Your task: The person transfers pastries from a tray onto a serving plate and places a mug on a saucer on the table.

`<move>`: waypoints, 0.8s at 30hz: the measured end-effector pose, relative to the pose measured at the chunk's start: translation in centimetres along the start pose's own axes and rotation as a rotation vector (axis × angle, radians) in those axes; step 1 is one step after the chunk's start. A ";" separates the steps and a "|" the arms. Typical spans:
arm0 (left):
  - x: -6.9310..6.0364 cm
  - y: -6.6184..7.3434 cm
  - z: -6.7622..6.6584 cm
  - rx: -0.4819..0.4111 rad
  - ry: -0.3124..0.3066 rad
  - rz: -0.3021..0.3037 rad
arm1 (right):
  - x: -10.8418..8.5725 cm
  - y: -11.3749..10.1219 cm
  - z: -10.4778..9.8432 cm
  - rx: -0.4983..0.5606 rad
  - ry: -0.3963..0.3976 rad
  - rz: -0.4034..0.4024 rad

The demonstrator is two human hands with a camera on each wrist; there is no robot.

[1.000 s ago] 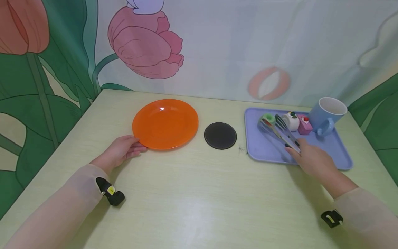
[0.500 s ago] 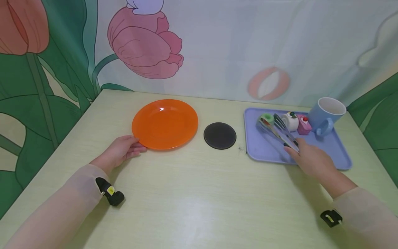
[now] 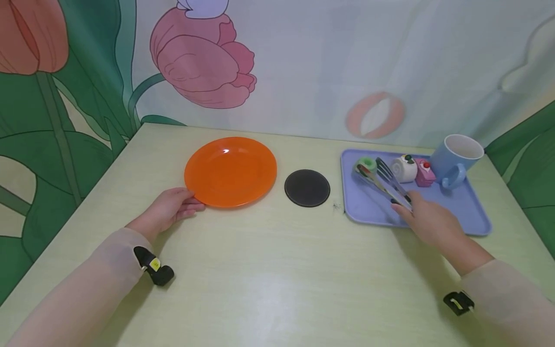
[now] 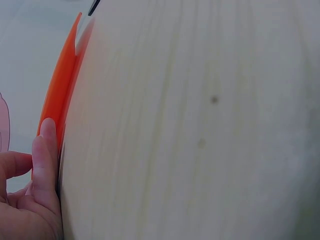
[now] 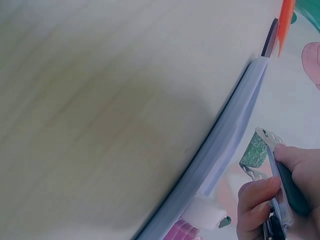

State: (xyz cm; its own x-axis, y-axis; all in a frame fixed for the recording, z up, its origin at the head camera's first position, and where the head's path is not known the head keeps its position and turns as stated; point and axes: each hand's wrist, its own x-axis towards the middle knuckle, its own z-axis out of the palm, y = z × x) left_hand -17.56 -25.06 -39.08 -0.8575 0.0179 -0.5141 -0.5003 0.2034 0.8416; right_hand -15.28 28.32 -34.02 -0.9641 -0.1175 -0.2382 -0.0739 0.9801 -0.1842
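In the head view, my left hand [image 3: 173, 205] pinches the near-left rim of an orange plate [image 3: 230, 173], with some fingers under its edge. My right hand [image 3: 435, 222] grips metal serving tongs [image 3: 392, 179] with fork-like ends and dark handle parts. Between the tong tips sits a small green ring-topped cake [image 3: 367, 162]; the right wrist view shows this green cake [image 5: 256, 151] raised off the lilac tray [image 3: 368, 212]. Just right of the tongs, on the tray, are a white cake roll [image 3: 404, 170] and a pink cake [image 3: 425, 174] with a red topping.
A light blue mug [image 3: 453, 156] stands at the tray's right end. A round black coaster [image 3: 307, 188] lies on the pale table [image 3: 269, 270] between plate and tray. Behind the table hangs a flower-patterned cloth [image 3: 303, 62].
The tongs and the green cake have shifted slightly left, away from the white cake roll, along with my right hand. My left hand and the plate have stayed put.
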 end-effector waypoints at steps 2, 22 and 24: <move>0.0 0.0 0.0 -0.003 -0.002 0.001 | 0.0 -0.2 0.0 -0.001 0.007 -0.010; -0.1 0.0 0.0 0.008 0.005 -0.002 | 0.0 -1.7 0.1 -0.016 0.032 -0.047; -0.1 0.1 0.1 0.011 0.008 -0.004 | 0.0 -1.8 0.0 -0.016 0.028 -0.045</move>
State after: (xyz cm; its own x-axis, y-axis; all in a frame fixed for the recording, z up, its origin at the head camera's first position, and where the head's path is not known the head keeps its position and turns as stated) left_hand -17.54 -24.99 -39.02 -0.8567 0.0095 -0.5158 -0.5021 0.2139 0.8379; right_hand -15.17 26.52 -33.70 -0.9664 -0.1569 -0.2037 -0.1209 0.9764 -0.1788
